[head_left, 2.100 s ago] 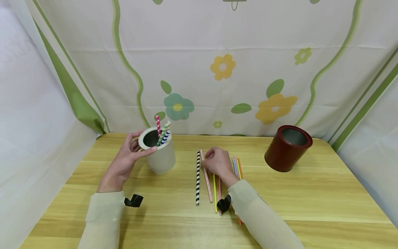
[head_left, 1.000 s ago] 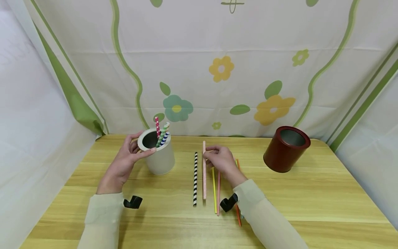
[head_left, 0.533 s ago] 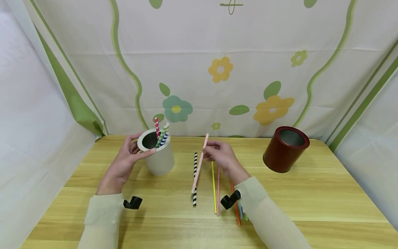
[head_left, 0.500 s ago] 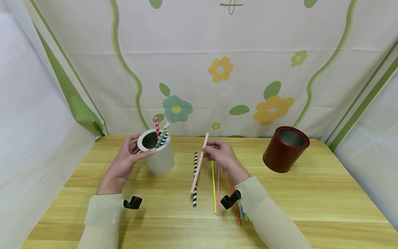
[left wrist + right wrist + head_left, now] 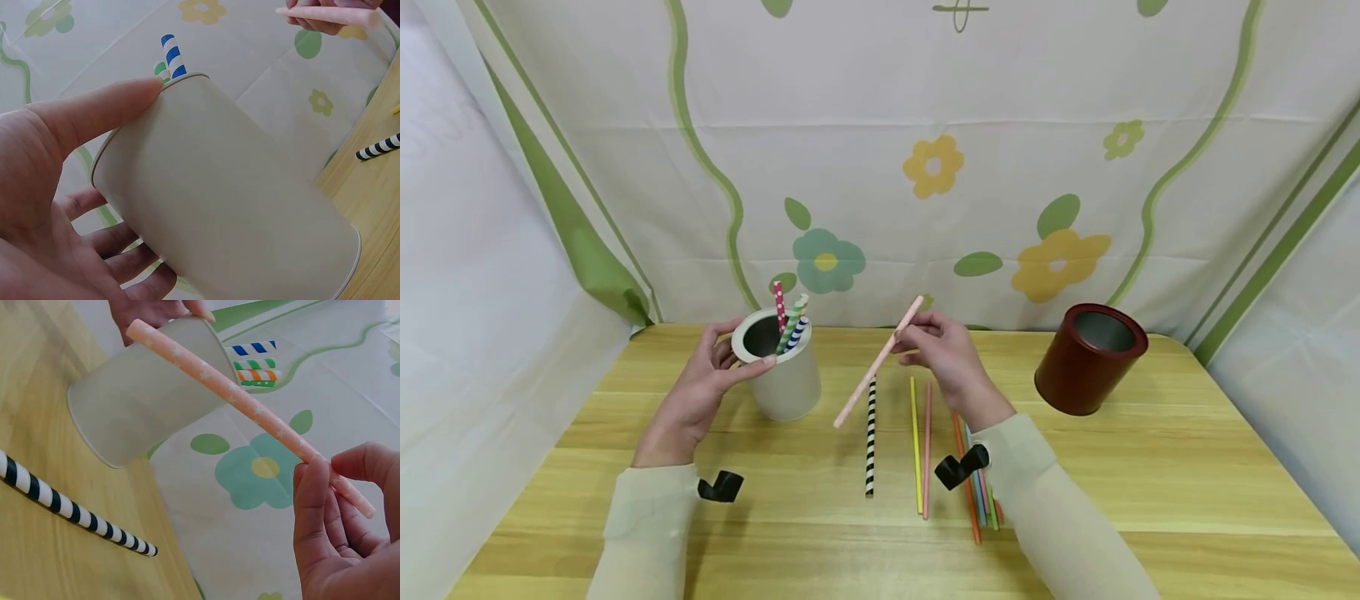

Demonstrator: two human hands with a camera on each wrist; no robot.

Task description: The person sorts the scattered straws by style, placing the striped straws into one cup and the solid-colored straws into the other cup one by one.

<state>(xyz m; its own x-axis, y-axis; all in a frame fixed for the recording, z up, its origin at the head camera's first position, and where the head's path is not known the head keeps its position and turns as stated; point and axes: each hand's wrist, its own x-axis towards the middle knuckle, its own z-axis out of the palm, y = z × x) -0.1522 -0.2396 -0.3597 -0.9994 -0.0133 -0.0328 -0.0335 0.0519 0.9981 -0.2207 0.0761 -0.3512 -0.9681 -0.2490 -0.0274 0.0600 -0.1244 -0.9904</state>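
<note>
My right hand point(image 5: 955, 362) pinches a pale pink straw with white stars point(image 5: 876, 367) near its upper end, between thumb and fingertips. The straw hangs in the air, slanting down to the left, its lower end right of the white can point(image 5: 790, 390). Around that can's rim my left hand point(image 5: 696, 392) holds on, thumb on the near side and fingers on the left. Several patterned straws stand in the can: a dark pink dotted one point(image 5: 779, 305), a blue-striped one point(image 5: 253, 348), a green-striped one point(image 5: 256, 364) and an orange-striped one point(image 5: 257, 375).
On the wooden table point(image 5: 760, 550) lie a black-and-white striped straw point(image 5: 870, 450), thin yellow point(image 5: 917, 450) and pink point(image 5: 927, 454) sticks, and several coloured sticks point(image 5: 979, 496) partly under my right wrist. A dark red can point(image 5: 1082, 367) stands at the right. A flowered curtain point(image 5: 880, 167) hangs behind.
The pale pink straw, lying on the table at first, has been picked up by my right hand, raised and tilted, its lower end swinging left toward the white can. My left hand stays put.
</note>
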